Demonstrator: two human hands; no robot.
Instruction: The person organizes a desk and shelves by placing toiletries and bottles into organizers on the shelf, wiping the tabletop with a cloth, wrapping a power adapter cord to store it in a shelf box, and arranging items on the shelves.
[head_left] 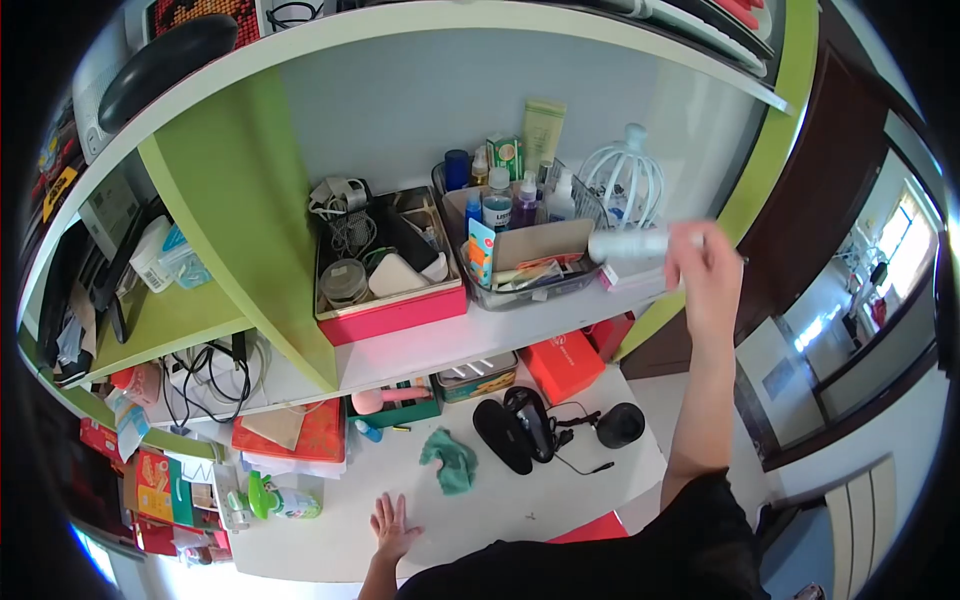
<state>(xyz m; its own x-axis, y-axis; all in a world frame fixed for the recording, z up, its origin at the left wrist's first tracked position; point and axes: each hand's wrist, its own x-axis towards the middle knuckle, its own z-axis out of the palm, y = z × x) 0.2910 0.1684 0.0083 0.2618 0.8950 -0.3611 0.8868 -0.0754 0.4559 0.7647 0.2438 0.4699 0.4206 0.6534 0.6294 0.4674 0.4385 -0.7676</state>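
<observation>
My right hand (706, 262) is raised at shelf height, its fingers closed round one end of a pale, cylinder-shaped bottle (630, 245) held sideways and blurred. Behind that bottle is a white wire birdcage ornament (625, 180). Just to its left sits a clear plastic organizer (540, 293) holding several bottles, tubes and small boxes. Below, my left hand (394, 528) lies flat near the desk's front edge with its fingers spread, holding nothing. A crumpled green cloth (450, 461) is on the desk beyond it, and a spray bottle (285, 500) lies to its left.
A pink box (395, 322) with cables and a jar stands on the shelf (400, 350). On the desk (480, 515) are an open black case (502, 437), a dark cylinder (620, 426), and a red box (562, 367). Green panels (240, 200) divide the shelving.
</observation>
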